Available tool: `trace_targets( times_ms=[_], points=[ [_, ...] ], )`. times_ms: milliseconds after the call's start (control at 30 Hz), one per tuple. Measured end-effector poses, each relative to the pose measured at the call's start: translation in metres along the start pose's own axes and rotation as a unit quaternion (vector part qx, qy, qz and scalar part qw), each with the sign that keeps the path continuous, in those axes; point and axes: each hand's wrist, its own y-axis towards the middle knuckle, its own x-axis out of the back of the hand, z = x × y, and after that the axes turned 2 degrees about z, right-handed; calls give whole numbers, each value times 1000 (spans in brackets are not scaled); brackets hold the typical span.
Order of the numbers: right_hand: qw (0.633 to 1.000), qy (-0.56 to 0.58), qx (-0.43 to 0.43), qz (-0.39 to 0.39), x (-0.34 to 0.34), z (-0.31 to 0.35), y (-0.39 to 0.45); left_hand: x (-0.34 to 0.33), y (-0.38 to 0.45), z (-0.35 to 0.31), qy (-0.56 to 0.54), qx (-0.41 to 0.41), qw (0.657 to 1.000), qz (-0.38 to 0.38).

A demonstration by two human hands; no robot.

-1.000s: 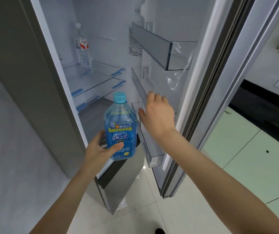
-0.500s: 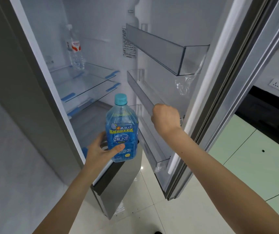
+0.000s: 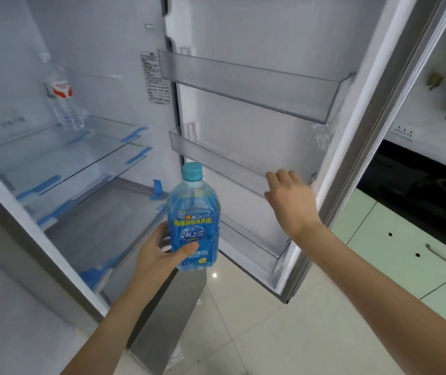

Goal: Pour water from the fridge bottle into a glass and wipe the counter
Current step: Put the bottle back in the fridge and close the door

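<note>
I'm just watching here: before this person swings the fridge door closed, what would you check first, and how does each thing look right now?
1. Blue bottle firmly held: ok, the left hand grips its lower part, thumb across the label.
2. Bottle cap on: ok, the teal cap sits on the neck; how tight, cannot tell.
3. Bottle out of the door's path: not ok, it is held upright in front of the open compartment, beside the door shelves.
4. Right hand placed to push: ok, it rests on the middle door shelf near the outer edge.
5. Clear bottle inside stands upright on its glass shelf: ok.
6. Glass ready for pouring: cannot tell, none is in view.
</note>
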Motion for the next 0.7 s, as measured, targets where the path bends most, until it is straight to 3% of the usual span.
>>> trace_targets(
  times_ms=[133, 367, 700],
  points=[
    [997, 15, -8, -75, -30, -39, 1, -27, 21, -1, 14, 0, 1000, 5],
    [983, 135, -12, -122, -54, -104, 21, -86, 52, -9, 44, -3, 999, -8],
    [955, 289, -41, -60, -96, -184, 73, -157, 86, -18, 39, 11, 999, -34]
  ],
)
